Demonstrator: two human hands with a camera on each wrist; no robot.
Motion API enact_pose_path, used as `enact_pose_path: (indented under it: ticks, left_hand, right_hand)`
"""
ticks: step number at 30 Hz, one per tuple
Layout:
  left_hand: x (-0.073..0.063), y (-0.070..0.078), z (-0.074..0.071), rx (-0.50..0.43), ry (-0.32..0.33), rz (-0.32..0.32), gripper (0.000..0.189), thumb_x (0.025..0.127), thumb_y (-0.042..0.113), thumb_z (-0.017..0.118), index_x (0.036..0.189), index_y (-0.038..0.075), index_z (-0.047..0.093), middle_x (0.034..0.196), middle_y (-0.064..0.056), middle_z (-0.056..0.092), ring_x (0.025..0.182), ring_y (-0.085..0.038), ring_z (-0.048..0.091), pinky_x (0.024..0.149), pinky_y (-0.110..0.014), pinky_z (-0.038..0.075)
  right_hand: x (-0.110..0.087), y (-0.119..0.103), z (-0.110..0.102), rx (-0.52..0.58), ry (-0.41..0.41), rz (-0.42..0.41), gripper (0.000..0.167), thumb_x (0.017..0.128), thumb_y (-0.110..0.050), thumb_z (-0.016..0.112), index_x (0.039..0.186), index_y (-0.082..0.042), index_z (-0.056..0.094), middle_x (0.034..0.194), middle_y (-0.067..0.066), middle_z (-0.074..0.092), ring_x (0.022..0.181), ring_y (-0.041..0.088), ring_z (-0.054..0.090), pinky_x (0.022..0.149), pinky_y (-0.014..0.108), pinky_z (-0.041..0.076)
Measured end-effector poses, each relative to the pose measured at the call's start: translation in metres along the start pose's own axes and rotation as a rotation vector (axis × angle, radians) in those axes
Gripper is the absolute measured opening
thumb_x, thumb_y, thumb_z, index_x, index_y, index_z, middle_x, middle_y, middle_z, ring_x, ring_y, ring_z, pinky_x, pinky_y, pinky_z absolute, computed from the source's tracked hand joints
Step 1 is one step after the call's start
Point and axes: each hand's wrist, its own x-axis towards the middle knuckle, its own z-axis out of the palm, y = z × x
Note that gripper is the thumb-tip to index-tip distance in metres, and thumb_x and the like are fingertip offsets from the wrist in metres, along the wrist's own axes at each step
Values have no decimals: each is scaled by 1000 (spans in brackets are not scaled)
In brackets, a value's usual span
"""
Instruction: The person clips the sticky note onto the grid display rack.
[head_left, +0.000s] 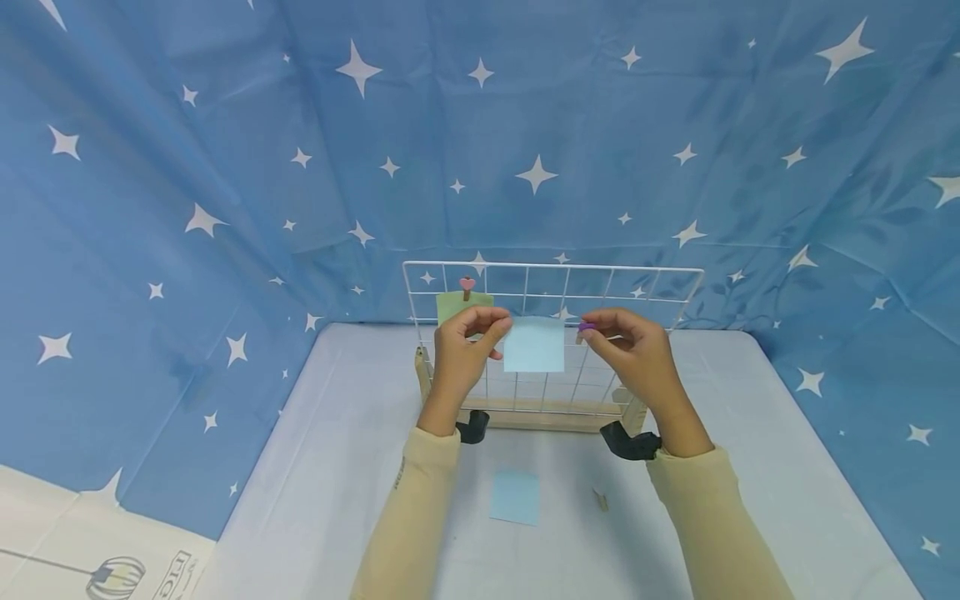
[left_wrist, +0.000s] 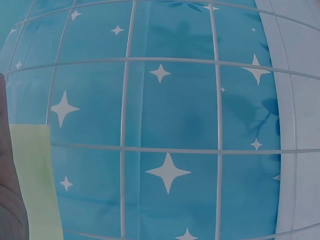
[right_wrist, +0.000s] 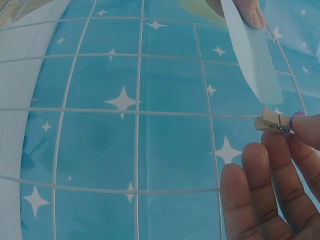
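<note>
L hand [head_left: 467,346] pinches blue note [head_left: 534,346] by its upper L corner, in front of wire grid [head_left: 555,267]; R hand [head_left: 633,346], apart, pinches wooden clip [right_wrist: 270,120] w/ purple bit [head_left: 586,327] just beside note's R edge. Green note [head_left: 450,305] hangs on grid under heart clip [head_left: 467,285]. 2nd blue note [head_left: 514,498] lies on table [head_left: 300,500] nr small peg [head_left: 601,500], prob. wooden.
</note>
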Motion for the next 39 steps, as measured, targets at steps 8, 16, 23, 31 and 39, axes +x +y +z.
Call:
enact_pose_path:
  ticks: [8,16,23,31,39]
  left_hand:
    - [4,3,3,-20,1,0,16,102,10,78,113,-2,79,105,-13,77,86,-11,71,62,-27,63]
    - [7,2,7,-32,20,14,15,102,9,77,113,-2,78,103,-14,76,86,-9,70,62,-27,63]
    - [9,2,10,-37,33,15,16,103,10,76,113,-3,78,103,-15,76,85,-7,70,62,-25,62]
    - [11,5,11,-36,41,15,16,102,11,77,113,-1,78,100,-14,77,82,-8,70,62,-26,62]
    - [13,6,11,-29,48,22,15,103,11,77,113,0,79,100,-13,77,84,-11,71,63,-26,62]
  right_hand:
    - [3,-1,1,-17,-3,-27,16,99,7,73,114,8,76,104,24,77,92,-5,67,83,10,56]
    - [6,-4,2,-15,2,-43,15,97,8,74,112,8,77,105,24,77,92,-5,67,82,11,57]
    - [9,-9,3,-33,13,-55,15,97,7,74,112,7,78,104,22,78,91,-6,67,80,10,56]
    - [16,-13,1,-65,7,-69,12,98,5,73,109,5,78,102,19,78,90,-6,66,80,10,56]
    - [21,-16,-1,-73,9,-51,11,99,4,72,108,4,78,102,19,77,89,-2,65,78,10,56]
